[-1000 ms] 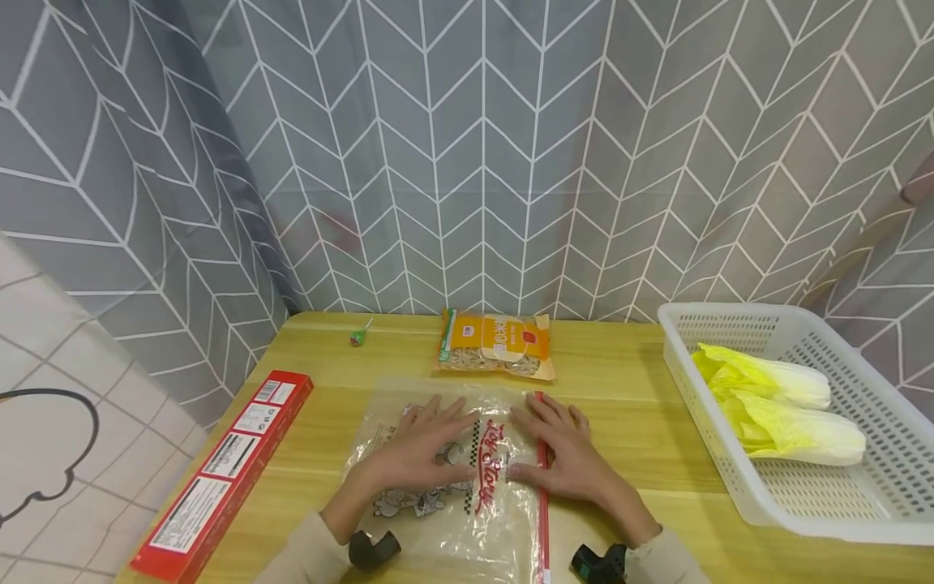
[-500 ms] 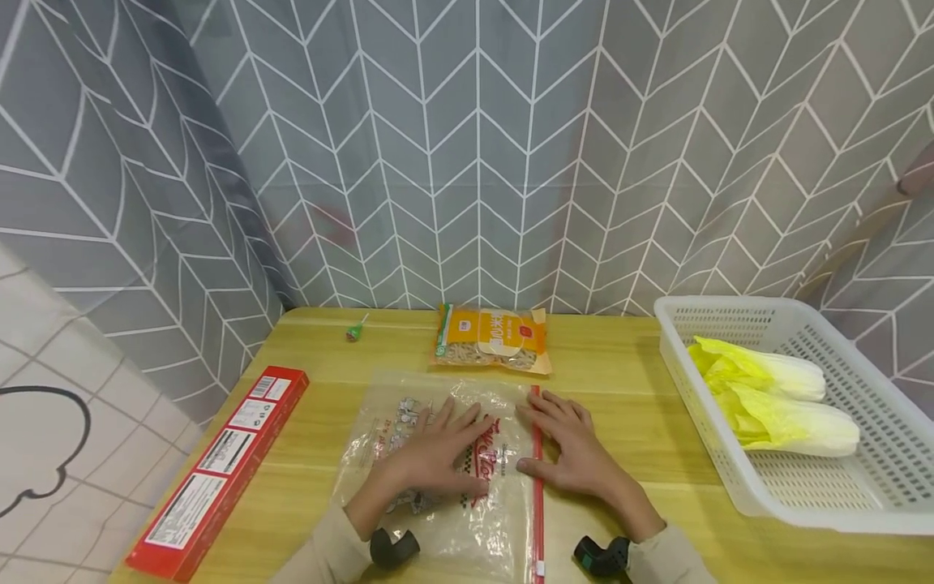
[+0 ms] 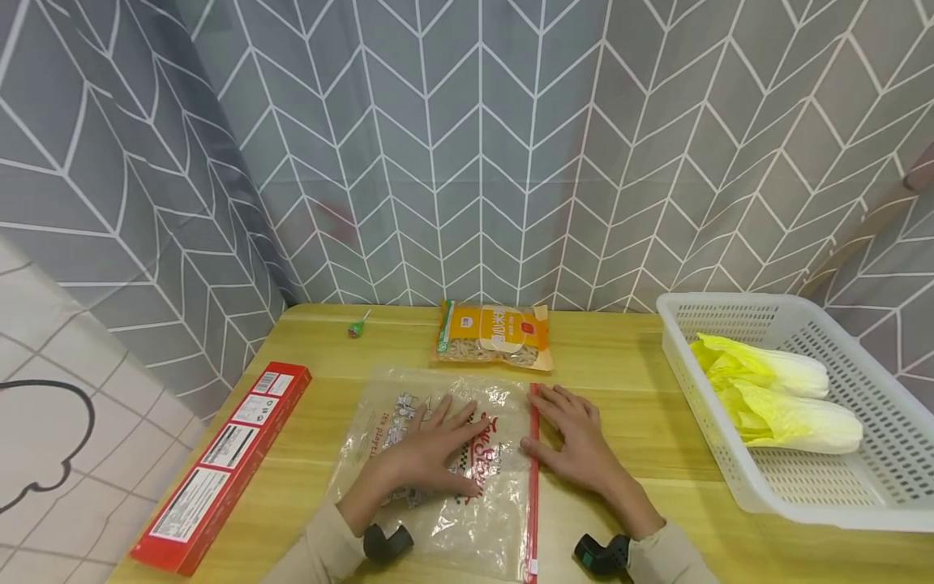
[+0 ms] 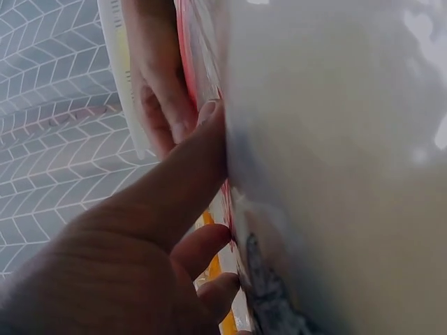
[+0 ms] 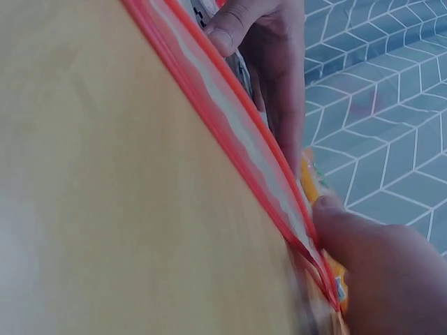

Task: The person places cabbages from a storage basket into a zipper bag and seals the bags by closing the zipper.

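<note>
A clear zip bag (image 3: 503, 519) with red lettering and cartoon print lies on the table, its red zip edge (image 3: 533, 487) on the right. My left hand (image 3: 419, 454) rests on the bag with fingers spread over the print. At the zip edge, my right hand (image 3: 580, 446) touches the bag with thumb and fingertips. In the right wrist view the right thumb (image 5: 342, 227) lies against the red zip strip (image 5: 230, 105), whose two sides stand slightly apart. The left wrist view shows the left thumb (image 4: 174, 181) along the plastic; the right hand's other fingers are hidden there.
Behind the bag lies an orange food packet (image 3: 494, 334); a green lollipop (image 3: 356, 328) is at the back left. A long red box (image 3: 222, 466) runs along the left edge. At right, a white basket (image 3: 737, 487) holds pale cabbages (image 3: 795, 418). A patterned curtain hangs behind.
My right hand has shifted outward, from lying over the bag to its zip edge. My left hand has slid slightly and uncovers more of the print. Both hands stay on the bag.
</note>
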`<state>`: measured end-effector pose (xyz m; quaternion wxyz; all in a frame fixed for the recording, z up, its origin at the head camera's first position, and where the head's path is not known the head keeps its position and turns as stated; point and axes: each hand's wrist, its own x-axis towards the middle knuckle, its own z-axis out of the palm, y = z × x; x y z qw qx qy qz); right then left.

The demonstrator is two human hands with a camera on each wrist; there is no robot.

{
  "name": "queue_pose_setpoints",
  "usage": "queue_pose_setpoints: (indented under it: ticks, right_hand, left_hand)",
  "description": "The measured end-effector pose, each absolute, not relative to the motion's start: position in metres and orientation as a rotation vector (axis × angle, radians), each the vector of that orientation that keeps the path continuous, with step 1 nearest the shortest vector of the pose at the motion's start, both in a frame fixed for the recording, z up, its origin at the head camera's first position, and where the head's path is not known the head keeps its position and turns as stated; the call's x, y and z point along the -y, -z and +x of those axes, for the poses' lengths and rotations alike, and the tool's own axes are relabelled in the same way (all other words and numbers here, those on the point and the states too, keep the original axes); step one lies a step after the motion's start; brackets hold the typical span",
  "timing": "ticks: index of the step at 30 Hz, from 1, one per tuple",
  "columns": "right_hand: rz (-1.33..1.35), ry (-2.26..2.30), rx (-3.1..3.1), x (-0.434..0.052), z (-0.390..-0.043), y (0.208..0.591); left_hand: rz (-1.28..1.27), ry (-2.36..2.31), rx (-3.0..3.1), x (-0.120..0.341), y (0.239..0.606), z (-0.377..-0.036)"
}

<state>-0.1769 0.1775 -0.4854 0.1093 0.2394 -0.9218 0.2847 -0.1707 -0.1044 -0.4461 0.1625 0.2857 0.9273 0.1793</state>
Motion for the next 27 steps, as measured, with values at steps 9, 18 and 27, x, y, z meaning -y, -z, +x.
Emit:
queue_pose_setpoints:
  ticks: [9,18,27]
  right_hand:
    - [0.743,-0.719,2.734,-0.176,-0.176,0.485]
    - [0.779,-0.705,2.710,-0.176,-0.173,0.486]
    - [0.861,-0.730,2.702,-0.169,-0.171,0.486]
  left_hand:
    - [0.823,-0.541,-2.627,0.114,0.444,-0.172]
    - [0.723,-0.543,-2.681,0.132,0.433,-0.173]
    - [0.592,-0.529,-2.751,0.158,0.421,-0.174]
